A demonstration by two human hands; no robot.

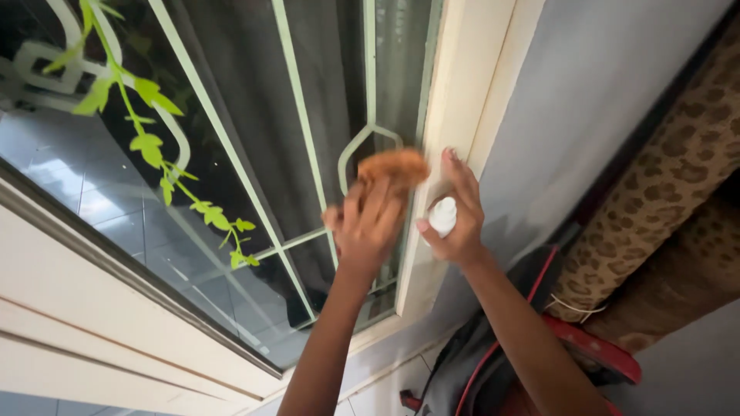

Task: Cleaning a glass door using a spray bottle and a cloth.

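My left hand (366,223) presses an orange-brown cloth (395,166) against the window glass (247,154), close to the cream window frame (455,115). My right hand (456,212) is just to the right of it. It grips a small white spray bottle (442,216), with the fingers resting along the frame. Only the top of the bottle shows between the fingers. White metal grille bars (358,146) run behind the pane.
A green leafy vine (154,146) hangs across the left part of the glass. A rolled leopard-print mat (663,192) leans on the grey wall (586,85) at right. A grey and red bag (493,362) lies below my right arm.
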